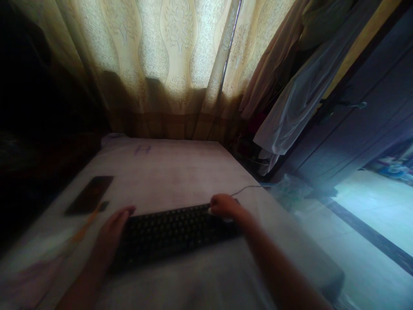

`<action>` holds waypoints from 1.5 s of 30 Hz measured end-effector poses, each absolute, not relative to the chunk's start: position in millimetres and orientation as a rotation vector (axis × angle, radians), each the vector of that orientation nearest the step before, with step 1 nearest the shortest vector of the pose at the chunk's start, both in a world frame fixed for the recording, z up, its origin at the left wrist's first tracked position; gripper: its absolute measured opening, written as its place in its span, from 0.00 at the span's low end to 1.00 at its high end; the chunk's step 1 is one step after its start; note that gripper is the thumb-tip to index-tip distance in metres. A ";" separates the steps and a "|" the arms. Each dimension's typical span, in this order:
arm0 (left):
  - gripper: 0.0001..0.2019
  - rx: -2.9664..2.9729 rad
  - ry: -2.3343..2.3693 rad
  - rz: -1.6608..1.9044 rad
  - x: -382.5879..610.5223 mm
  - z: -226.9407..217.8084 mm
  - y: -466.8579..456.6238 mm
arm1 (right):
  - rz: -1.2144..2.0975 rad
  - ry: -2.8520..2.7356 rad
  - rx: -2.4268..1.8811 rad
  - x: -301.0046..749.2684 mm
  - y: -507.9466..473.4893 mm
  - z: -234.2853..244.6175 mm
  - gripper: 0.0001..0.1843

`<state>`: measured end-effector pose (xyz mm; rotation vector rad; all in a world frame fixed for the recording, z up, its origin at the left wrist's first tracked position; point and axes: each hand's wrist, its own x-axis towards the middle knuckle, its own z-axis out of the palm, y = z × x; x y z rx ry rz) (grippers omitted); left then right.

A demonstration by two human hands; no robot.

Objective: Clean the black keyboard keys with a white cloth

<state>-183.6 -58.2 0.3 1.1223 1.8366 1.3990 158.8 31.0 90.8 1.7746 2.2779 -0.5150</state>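
A black keyboard [174, 232] lies slightly slanted on the pale covered table. My left hand [114, 226] is at its left end, fingers along the edge and gripping it, somewhat blurred. Over the right part of the keys is my right hand [224, 206], closed in a fist. A small pale bit of something shows beneath its fingers, too little to name. A thin cable [247, 187] runs from behind the keyboard towards the table's right edge.
Left of the keyboard lie a dark flat rectangular object [92, 194], a yellow-orange stick with a dark end [85, 226] and a blurred pinkish cloth [35, 275]. Curtains [177, 56] hang behind the table [180, 163]. Hanging clothes [287, 112], a clear plastic bag [290, 187] and a door [348, 103] are at right.
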 end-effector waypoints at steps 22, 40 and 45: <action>0.23 1.106 1.858 1.378 -178.1 7.6 -61.0 | -0.255 2.549 1.781 182.5 -31.0 63.0 0.14; 0.22 1.133 1.869 1.387 -179.1 5.7 -60.4 | -0.359 2.717 1.719 181.5 -36.6 68.3 0.14; 0.22 1.118 1.862 1.388 -178.2 6.6 -60.2 | -0.379 2.760 1.669 166.7 -37.3 62.6 0.13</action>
